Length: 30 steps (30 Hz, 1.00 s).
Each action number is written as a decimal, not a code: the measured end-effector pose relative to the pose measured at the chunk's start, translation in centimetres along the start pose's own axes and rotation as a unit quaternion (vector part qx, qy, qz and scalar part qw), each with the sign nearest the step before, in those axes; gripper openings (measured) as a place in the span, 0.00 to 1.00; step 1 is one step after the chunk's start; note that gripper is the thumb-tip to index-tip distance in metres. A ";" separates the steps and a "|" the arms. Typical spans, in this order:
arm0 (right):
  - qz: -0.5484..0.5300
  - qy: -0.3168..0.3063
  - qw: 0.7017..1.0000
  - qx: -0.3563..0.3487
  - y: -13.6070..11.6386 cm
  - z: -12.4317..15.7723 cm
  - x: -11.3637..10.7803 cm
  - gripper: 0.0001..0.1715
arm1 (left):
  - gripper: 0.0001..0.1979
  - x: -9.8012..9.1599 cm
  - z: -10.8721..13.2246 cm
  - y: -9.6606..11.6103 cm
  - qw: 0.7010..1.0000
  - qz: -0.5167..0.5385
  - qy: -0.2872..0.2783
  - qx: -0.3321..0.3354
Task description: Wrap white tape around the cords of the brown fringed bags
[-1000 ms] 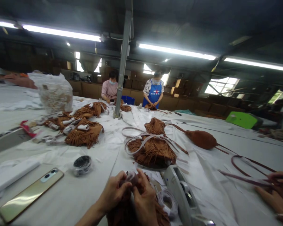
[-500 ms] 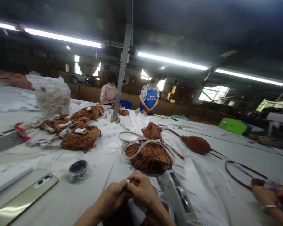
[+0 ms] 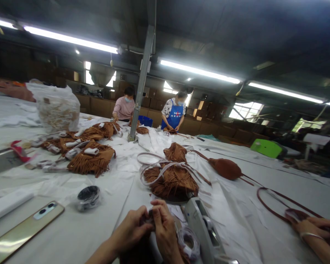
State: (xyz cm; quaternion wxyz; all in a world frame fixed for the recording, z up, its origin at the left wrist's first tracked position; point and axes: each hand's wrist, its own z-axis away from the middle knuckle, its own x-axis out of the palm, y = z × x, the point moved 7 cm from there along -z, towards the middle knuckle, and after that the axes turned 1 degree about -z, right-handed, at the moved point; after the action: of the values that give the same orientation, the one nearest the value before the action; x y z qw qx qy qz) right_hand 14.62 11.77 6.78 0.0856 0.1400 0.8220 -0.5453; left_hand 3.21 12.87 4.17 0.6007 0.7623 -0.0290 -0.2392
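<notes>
My left hand and my right hand meet at the bottom middle, fingertips pinched together on a small dark brown strap-like piece. Fingers cover most of it, so its exact kind is hard to make out. A dark brown mass lies below my hands, mostly hidden. Beside my right wrist is a roll in clear wrap, next to a grey tape dispenser. Just beyond my hands are fringed brown bags with pale wrapped straps.
More fringed bags lie left, near a stuffed plastic bag. A phone and a wrapped black roll rest nearer. A metal post rises mid-table. Another person's hand works at right; two people stand across.
My right hand has turned more upright, its fingers now pointing up beside the left. More of the clear-wrapped roll shows. The other person's hand at right has shifted slightly.
</notes>
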 end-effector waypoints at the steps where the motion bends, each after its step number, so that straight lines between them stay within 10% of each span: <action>1: 0.000 0.007 1.000 -0.003 0.0 0.2 -0.1 0.20 | 0.06 0.0 0.0 0.2 1.000 0.009 0.002 -0.004; 7: -0.050 0.037 0.998 0.025 1.1 0.6 -0.4 0.18 | 0.08 0.1 -0.2 0.4 0.998 0.039 0.000 -0.039; 13: 0.072 -0.002 0.986 -0.149 -1.1 0.8 0.5 0.21 | 0.10 0.2 -0.1 -0.4 0.996 0.080 0.001 -0.043; 18: 0.056 0.017 0.996 -0.069 -0.5 0.2 0.3 0.22 | 0.12 0.9 0.0 -1.5 0.983 0.151 -0.016 -0.100; 23: 0.126 0.005 0.962 -0.243 -2.3 1.1 0.5 0.19 | 0.16 0.9 -0.1 -1.4 0.982 0.143 -0.031 -0.123; 30: 0.055 0.054 0.994 -0.078 0.9 1.1 0.2 0.21 | 0.14 2.2 0.1 -1.2 0.959 0.202 -0.071 -0.185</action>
State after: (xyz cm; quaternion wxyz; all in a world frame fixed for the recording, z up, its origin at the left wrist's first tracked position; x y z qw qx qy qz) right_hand 14.73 11.11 5.57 0.0814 0.2074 0.8566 -0.4654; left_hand 4.79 12.36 2.36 0.7634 0.5972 -0.1799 -0.1679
